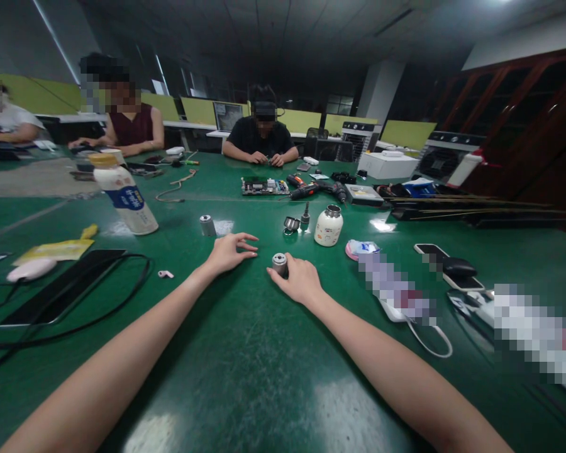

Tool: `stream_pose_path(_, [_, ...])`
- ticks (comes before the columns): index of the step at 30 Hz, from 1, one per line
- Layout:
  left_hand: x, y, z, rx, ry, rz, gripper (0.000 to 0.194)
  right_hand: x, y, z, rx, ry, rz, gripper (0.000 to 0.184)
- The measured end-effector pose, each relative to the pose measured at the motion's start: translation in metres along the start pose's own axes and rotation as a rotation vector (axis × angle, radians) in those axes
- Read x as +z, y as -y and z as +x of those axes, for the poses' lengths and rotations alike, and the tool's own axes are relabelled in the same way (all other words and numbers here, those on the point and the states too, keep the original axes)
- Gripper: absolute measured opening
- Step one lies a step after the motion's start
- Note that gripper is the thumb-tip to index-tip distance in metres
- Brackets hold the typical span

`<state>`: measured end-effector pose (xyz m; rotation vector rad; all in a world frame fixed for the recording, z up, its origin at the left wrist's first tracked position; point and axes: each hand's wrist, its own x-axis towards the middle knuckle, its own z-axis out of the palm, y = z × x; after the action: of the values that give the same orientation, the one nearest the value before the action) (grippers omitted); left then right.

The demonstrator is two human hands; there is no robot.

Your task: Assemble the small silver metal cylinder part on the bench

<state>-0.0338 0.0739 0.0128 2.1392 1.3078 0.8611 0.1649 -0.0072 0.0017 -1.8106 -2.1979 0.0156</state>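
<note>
head view: one metal cylinder [279, 260], gripped upright by the right hand [299, 280] at the green worktop [245, 371]; left hand [227, 253], fingers parted, held nearby; second cylinder [207, 226], stood on end beyond the left hand; one white bottle [329, 227], placed beyond the right hand.

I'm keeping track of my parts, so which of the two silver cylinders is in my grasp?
The nearer cylinder, held by your right hand; the other cylinder stands untouched on the green table, just beyond your left hand.
</note>
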Motion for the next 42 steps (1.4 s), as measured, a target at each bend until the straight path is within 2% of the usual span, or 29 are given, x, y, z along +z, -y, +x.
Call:
stream_pose_path(3, [0.001, 0.015, 0.0, 0.015, 0.039, 0.022, 0.046, 0.001, -0.001, 0.0, -0.002, -0.004, 0.003, 0.046])
stream_pose_path(6, [0.0, 0.015, 0.0, 0.034, 0.027, 0.092, 0.051, 0.001, -0.001, 0.0, -0.005, -0.008, 0.011, 0.046])
stream_pose_path(11, [0.0, 0.004, 0.0, -0.01, -0.045, 0.139, 0.036, 0.002, -0.001, 0.0, -0.013, -0.02, 0.017, 0.045])
stream_pose_path(15, [0.003, -0.018, -0.001, 0.05, -0.103, -0.045, 0.036, 0.002, -0.001, 0.0, -0.007, -0.017, 0.018, 0.044])
stream_pose_path(18, [0.006, -0.04, -0.002, 0.098, -0.012, -0.21, 0.041, 0.002, -0.001, 0.0, -0.009, -0.012, 0.021, 0.044])
stream_pose_path(22, [0.012, -0.057, -0.006, 0.136, 0.071, -0.271, 0.043, 0.002, -0.001, 0.001, -0.008, 0.009, 0.028, 0.045])
stream_pose_path(28, [0.018, -0.059, -0.009, 0.145, 0.075, -0.254, 0.036, 0.004, -0.002, 0.001, -0.027, -0.013, 0.053, 0.048])
stream_pose_path(35, [0.018, -0.062, -0.009, 0.215, 0.194, -0.304, 0.035, 0.005, -0.003, 0.002, -0.024, -0.013, 0.057, 0.047])
stream_pose_path(38, [0.015, -0.063, -0.009, 0.264, 0.164, -0.207, 0.032, 0.005, -0.003, 0.002, -0.026, -0.018, 0.046, 0.042])
stream_pose_path(42, [0.011, -0.061, -0.009, 0.239, 0.084, -0.033, 0.037, 0.005, -0.003, 0.001, -0.022, -0.027, 0.046, 0.041])
